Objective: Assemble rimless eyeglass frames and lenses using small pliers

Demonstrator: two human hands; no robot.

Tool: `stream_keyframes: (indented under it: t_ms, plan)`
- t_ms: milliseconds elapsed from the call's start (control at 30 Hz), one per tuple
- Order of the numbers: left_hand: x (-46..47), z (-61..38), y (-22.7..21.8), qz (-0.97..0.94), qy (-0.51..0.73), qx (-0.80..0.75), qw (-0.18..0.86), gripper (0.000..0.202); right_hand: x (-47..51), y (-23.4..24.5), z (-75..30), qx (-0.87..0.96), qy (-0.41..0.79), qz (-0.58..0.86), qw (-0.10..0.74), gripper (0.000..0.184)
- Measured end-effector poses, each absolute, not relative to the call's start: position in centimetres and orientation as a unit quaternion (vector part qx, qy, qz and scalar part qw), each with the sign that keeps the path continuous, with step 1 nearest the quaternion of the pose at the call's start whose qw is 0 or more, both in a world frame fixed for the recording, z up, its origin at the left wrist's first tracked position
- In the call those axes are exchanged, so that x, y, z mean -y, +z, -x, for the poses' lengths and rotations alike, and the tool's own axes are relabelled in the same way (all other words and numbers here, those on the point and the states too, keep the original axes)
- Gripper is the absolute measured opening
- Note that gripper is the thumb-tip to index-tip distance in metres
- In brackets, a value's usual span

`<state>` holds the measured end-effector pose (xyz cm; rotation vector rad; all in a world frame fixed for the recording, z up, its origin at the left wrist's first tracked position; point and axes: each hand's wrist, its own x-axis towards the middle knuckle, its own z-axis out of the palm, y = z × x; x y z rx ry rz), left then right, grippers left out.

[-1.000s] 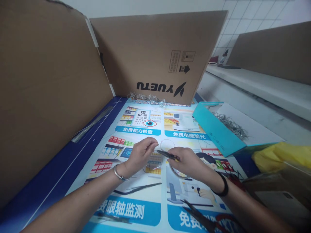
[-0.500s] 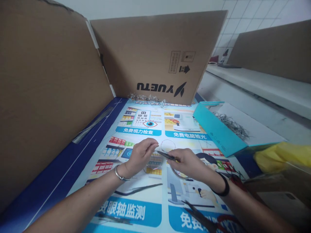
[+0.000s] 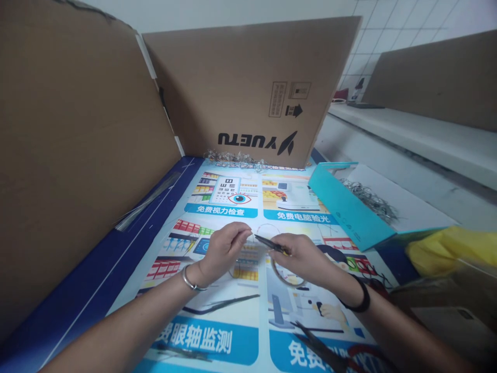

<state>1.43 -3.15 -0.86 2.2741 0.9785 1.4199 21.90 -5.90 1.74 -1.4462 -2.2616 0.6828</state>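
Note:
My left hand (image 3: 230, 244) is closed in a pinch, its thumb and forefinger on a thin wire that barely shows at the fingertips. My right hand (image 3: 297, 253) grips a pair of slim-nosed pliers (image 3: 269, 243) with dark jaws and a bit of yellow on the handle. The jaw tips point left, close to my left fingertips; whether they touch the wire cannot be made out. Faint loops of thin wire show around both hands. Below my right hand lies a ring-shaped roll (image 3: 289, 280), partly hidden by it.
A bundle of dark wires (image 3: 229, 303) lies before me, with scissors (image 3: 320, 347) at the lower right. A turquoise box (image 3: 349, 212) holds a pile of tangled wire pieces (image 3: 368, 199). Clear curled bits (image 3: 236, 158) lie by the standing cardboard (image 3: 248, 83). Yellow plastic (image 3: 454, 248) sits at right.
The pliers' tips have shifted slightly up and right, a little away from my left fingertips. My left hand has hardly moved and stays pinched.

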Motion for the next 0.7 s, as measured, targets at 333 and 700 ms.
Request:
stream_keyframes:
  t_ms: [333,700]
  plan:
    - [3.1,-1.4,-0.8,-0.793,0.495,-0.323,0.148,0.010,6.3,2.3,-21.7,0.824,0.175,0.511,0.169,0.011]
    - [3.0,-1.4,-0.9,-0.793,0.488,-0.314,0.185,0.011,6.2,1.5,-21.7,0.828,0.193,0.501,0.163,0.011]
